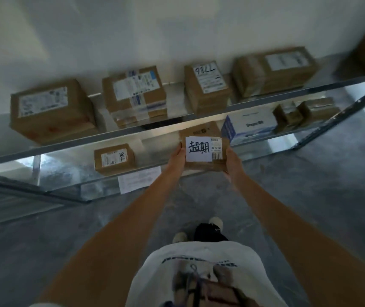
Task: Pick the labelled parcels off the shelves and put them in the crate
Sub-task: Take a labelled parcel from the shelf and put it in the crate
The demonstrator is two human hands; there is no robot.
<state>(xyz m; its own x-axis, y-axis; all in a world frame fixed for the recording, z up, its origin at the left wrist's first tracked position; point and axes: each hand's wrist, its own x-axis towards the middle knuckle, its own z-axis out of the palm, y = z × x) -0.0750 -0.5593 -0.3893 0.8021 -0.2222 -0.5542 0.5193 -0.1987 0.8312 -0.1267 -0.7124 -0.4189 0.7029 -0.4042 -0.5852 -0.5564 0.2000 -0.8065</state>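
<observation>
Left hand [176, 157] and right hand [233, 160] each gripped one side of labelled parcel [203, 149], held just before lower shelf [265, 149]; grip firm on parcel.

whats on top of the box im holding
A white paper note with handwritten characters lies on the box, beside a barcode label. The note covers part of the top.

Single head-worn wide-angle view, looking forward and steeply down: metal shelves [177, 120] close ahead, grey floor [44, 251] below.
</observation>
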